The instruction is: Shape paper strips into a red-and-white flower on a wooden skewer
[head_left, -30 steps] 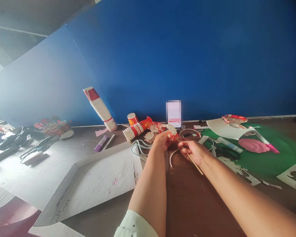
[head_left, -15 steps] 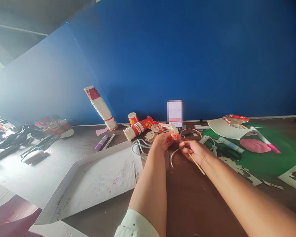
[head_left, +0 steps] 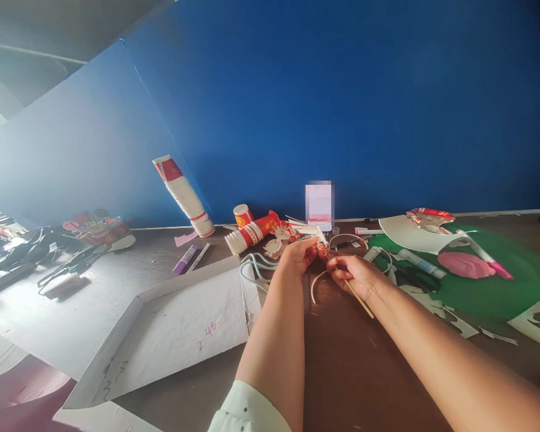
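Observation:
At the middle of the head view, my left hand [head_left: 300, 254] pinches a small red-and-white cut-paper piece [head_left: 323, 245]. Close beside it, my right hand [head_left: 351, 273] is closed round a thin wooden stick [head_left: 361, 301]. The stick slants down to the right out of my fingers, and its upper end meets the paper piece; the exact join is hidden. Just behind my left hand lies a white paper flower [head_left: 276, 240] among red-and-white paper scraps. A pale cable [head_left: 314, 289] curls on the table below the hands.
An open cardboard box lid [head_left: 184, 324] lies left of my arm. Behind it are a purple marker [head_left: 185, 260], a leaning stack of paper cups [head_left: 189, 204] and more red cups [head_left: 256, 231]. To the right, green sheet material [head_left: 522, 276] bears a pink oval [head_left: 465, 265] and a glue tube [head_left: 420, 264].
The paper piece at the stick's upper end has turned, so its white part now appears narrower and tilted. Both hands stay in nearly the same place.

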The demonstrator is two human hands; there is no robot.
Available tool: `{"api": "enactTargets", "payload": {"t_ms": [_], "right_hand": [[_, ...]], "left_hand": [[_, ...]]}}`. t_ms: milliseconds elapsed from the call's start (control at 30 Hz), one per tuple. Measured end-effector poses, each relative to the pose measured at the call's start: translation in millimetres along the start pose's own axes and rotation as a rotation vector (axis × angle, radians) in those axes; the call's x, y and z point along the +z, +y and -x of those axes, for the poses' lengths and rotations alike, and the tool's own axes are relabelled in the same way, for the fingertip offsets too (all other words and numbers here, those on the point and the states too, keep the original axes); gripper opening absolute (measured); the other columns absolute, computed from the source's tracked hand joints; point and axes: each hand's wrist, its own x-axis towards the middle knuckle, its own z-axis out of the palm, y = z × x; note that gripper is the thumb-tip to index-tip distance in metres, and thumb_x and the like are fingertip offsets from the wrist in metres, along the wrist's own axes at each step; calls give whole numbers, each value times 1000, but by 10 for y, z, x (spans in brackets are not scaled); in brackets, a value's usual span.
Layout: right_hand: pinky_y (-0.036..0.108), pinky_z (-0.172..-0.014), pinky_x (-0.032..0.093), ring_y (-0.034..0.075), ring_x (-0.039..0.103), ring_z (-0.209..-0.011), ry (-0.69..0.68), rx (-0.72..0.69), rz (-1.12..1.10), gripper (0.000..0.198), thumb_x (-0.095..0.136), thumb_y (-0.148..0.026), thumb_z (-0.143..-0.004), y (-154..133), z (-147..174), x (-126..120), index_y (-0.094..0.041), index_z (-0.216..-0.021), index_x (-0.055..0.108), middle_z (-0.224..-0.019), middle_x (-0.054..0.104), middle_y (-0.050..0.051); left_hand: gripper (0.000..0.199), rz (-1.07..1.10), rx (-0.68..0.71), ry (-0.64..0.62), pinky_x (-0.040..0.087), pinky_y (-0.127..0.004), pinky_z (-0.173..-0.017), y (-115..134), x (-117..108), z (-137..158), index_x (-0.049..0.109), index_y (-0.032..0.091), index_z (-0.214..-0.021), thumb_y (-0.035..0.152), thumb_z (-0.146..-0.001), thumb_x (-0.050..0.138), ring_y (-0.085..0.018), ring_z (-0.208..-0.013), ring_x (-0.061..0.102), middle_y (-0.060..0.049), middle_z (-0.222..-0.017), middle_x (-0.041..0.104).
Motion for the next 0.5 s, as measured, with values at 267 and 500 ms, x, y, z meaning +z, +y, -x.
{"api": "enactTargets", "payload": {"t_ms": [267,500], "right_hand": [[6,-23,23,3,49,-42,-32,-2,39,36,46,8,-66,7,-11,-16,-14,-90,62,-79,69,7],[6,-24,25,3,51,-45,-32,-24,52,37,49,7,-66,17,-19,-31,-13,-93,65,-83,71,8]], "left_hand": [[8,-2,43,-7,39,-12,-44,-14,5,6,63,6,-71,9,-78,65,-4,-45,50,-4,-60,60],[9,-15,50,-13,36,-15,-41,-18,9,6,61,6,-69,8,-78,62,-5,-44,49,-4,-56,57]]}}
